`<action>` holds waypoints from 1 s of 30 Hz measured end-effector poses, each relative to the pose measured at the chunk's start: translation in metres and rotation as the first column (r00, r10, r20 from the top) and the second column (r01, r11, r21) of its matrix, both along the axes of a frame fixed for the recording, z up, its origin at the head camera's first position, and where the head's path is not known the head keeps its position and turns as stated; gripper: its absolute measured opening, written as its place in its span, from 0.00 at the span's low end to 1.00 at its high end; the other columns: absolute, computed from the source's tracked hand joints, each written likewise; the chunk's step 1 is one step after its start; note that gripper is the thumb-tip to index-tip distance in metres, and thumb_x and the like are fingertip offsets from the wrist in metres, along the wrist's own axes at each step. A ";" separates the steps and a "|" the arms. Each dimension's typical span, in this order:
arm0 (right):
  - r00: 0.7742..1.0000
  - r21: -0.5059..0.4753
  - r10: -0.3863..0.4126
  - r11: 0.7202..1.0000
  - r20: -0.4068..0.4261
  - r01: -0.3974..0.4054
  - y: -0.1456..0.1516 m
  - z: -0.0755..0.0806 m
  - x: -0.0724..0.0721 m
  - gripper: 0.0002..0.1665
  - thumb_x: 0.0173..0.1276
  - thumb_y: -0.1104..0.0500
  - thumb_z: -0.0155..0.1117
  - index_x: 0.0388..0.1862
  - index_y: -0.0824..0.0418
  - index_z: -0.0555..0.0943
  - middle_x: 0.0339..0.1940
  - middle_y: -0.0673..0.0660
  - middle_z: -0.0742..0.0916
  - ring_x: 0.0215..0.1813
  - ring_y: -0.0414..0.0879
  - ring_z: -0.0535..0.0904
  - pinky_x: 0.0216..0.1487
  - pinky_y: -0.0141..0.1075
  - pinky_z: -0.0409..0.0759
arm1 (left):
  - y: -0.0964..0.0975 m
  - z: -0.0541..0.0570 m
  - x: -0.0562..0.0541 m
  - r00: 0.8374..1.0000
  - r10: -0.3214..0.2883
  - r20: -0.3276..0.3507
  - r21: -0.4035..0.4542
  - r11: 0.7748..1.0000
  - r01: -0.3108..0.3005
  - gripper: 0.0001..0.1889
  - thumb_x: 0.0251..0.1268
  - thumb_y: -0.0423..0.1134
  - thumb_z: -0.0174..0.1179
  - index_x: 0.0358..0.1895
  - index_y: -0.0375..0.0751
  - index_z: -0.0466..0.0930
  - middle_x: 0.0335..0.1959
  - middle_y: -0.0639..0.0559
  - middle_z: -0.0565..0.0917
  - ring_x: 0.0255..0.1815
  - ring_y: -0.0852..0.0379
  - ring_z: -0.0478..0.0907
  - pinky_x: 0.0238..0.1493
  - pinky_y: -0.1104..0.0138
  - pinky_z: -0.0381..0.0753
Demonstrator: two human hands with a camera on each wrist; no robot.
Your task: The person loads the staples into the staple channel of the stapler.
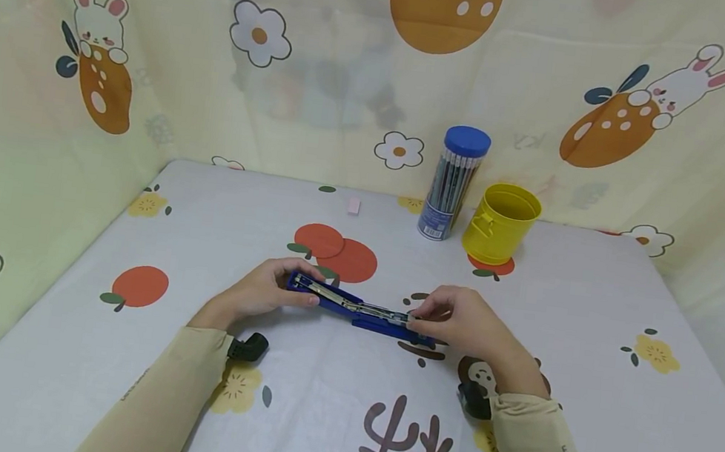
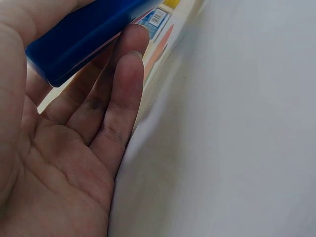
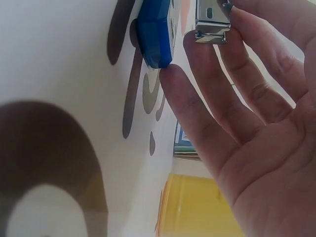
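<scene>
A blue stapler [image 1: 386, 327] is spread wide open between my two hands, low over the table, with its metal insides facing up. My left hand [image 1: 261, 290] grips the end of its blue cover [image 2: 94, 37], thumb on the near side. At the other end, my right hand [image 1: 467, 324] pinches the silver metal magazine [image 3: 212, 19] between thumb and fingers. Beneath the magazine lies the blue base [image 3: 155, 34], and one fingertip of my right hand is right at its tip.
Behind the stapler stand a clear tube of pencils [image 1: 450, 184] with a blue lid and a yellow bucket [image 1: 496, 230]. A small pale pink piece [image 1: 354, 206] lies near the back edge. Printed cloth covers the table [image 1: 308, 406] and the walls around it.
</scene>
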State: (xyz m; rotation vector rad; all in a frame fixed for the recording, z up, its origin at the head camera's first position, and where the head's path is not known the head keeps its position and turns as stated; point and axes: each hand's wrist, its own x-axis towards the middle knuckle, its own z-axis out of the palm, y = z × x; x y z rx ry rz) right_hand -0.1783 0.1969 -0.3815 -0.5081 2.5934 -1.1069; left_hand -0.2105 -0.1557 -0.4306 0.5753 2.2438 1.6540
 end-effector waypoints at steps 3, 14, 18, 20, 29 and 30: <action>1.000 0.004 0.011 1.000 -0.004 -0.011 0.000 0.000 0.000 0.07 0.64 0.54 0.75 0.38 0.54 0.89 0.38 0.50 0.85 0.45 0.49 0.81 0.46 0.41 0.82 | 0.000 0.000 0.000 1.000 -0.004 0.003 0.006 1.000 0.004 0.21 0.58 0.39 0.75 0.55 0.45 0.83 0.54 0.47 0.81 0.51 0.48 0.77 0.50 0.62 0.76; 1.000 0.056 -0.009 0.998 0.023 0.008 -0.003 0.002 0.000 0.12 0.65 0.50 0.75 0.42 0.55 0.87 0.41 0.50 0.85 0.48 0.49 0.80 0.48 0.42 0.82 | -0.001 -0.002 -0.001 1.000 -0.003 0.002 0.002 1.000 0.003 0.21 0.59 0.39 0.75 0.55 0.44 0.83 0.54 0.47 0.80 0.51 0.48 0.76 0.52 0.61 0.74; 1.000 0.065 -0.009 0.998 0.027 0.007 -0.003 0.003 0.000 0.12 0.65 0.50 0.75 0.43 0.55 0.87 0.40 0.50 0.85 0.47 0.49 0.79 0.47 0.41 0.82 | -0.001 -0.002 -0.001 1.000 -0.008 0.006 0.004 1.000 0.008 0.21 0.59 0.40 0.75 0.56 0.44 0.83 0.55 0.47 0.80 0.52 0.47 0.76 0.52 0.59 0.74; 0.999 0.070 -0.012 0.997 0.030 0.010 -0.004 0.004 0.000 0.12 0.65 0.51 0.75 0.43 0.55 0.87 0.39 0.50 0.85 0.46 0.49 0.79 0.47 0.40 0.82 | -0.001 -0.002 -0.001 1.000 -0.009 0.008 0.003 1.000 0.009 0.21 0.59 0.40 0.75 0.56 0.45 0.83 0.55 0.47 0.80 0.52 0.47 0.76 0.52 0.58 0.74; 0.999 0.075 -0.022 0.997 0.023 0.021 -0.003 0.005 0.000 0.12 0.64 0.52 0.76 0.42 0.56 0.87 0.39 0.50 0.85 0.46 0.49 0.80 0.45 0.40 0.82 | 0.000 0.000 0.000 1.000 -0.004 0.023 -0.004 1.000 0.004 0.21 0.59 0.41 0.75 0.55 0.46 0.83 0.55 0.48 0.81 0.52 0.48 0.77 0.52 0.59 0.75; 0.999 0.077 -0.023 0.997 0.023 0.021 -0.003 0.005 0.000 0.12 0.64 0.52 0.76 0.42 0.56 0.87 0.39 0.50 0.85 0.46 0.49 0.80 0.45 0.40 0.82 | 0.000 0.000 0.000 1.000 -0.003 0.025 -0.006 1.000 0.003 0.21 0.59 0.41 0.75 0.55 0.46 0.83 0.55 0.48 0.81 0.52 0.48 0.77 0.52 0.59 0.75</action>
